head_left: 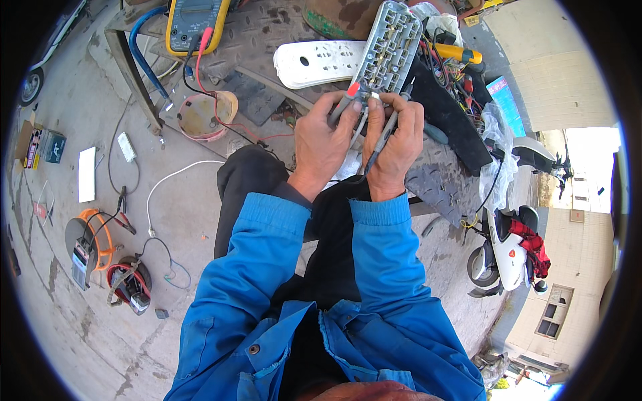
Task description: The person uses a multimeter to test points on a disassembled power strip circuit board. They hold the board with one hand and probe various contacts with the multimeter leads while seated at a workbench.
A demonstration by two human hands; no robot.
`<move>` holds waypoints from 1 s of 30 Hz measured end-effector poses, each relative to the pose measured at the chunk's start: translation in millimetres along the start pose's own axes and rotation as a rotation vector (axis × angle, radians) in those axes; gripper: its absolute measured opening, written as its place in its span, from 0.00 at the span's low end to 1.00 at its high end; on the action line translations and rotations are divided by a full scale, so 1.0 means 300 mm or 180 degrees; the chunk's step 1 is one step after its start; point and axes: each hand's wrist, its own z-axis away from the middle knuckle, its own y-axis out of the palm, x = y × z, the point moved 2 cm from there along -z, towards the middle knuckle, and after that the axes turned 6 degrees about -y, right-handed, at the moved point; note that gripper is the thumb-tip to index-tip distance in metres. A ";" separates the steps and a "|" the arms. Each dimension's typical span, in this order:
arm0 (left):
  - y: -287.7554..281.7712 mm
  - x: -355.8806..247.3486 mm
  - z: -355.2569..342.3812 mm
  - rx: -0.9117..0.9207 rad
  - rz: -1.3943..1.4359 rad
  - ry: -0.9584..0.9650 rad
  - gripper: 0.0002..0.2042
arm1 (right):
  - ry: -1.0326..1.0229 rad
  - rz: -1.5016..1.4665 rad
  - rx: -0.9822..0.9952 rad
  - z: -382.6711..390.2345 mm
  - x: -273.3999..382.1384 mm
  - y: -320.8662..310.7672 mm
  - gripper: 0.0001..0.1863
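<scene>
The opened body of a power strip (389,50), grey with rows of metal contacts, lies tilted on the metal bench in front of me. My left hand (321,147) is closed around a test probe with a red end (346,100), at the strip's near end. My right hand (398,150) grips a dark grey test probe (383,142), its tip pointing up and away. The fingertips of both hands meet by a small white piece and a pale cable (360,127); what exactly they pinch is partly hidden. The white socket cover (321,63) lies left of the strip.
A yellow multimeter (196,28) with red and black leads sits at the far left of the bench. A pink-rimmed bowl (207,115) is below it. Tangled wires and tools fill a black tray (451,113) on the right. A white scooter (505,254) stands beyond.
</scene>
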 end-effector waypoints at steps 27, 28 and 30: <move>0.008 -0.002 -0.007 -0.0093 0.0031 -0.0046 0.17 | -0.0048 0.0044 0.0062 -0.006 -0.003 0.011 0.11; 0.008 -0.003 -0.007 -0.0087 0.0056 -0.0080 0.17 | -0.0059 0.0050 0.0048 -0.004 -0.003 0.011 0.11; 0.007 -0.006 -0.007 -0.0086 0.0094 -0.0138 0.17 | -0.0043 -0.0004 -0.0003 -0.001 -0.002 0.011 0.11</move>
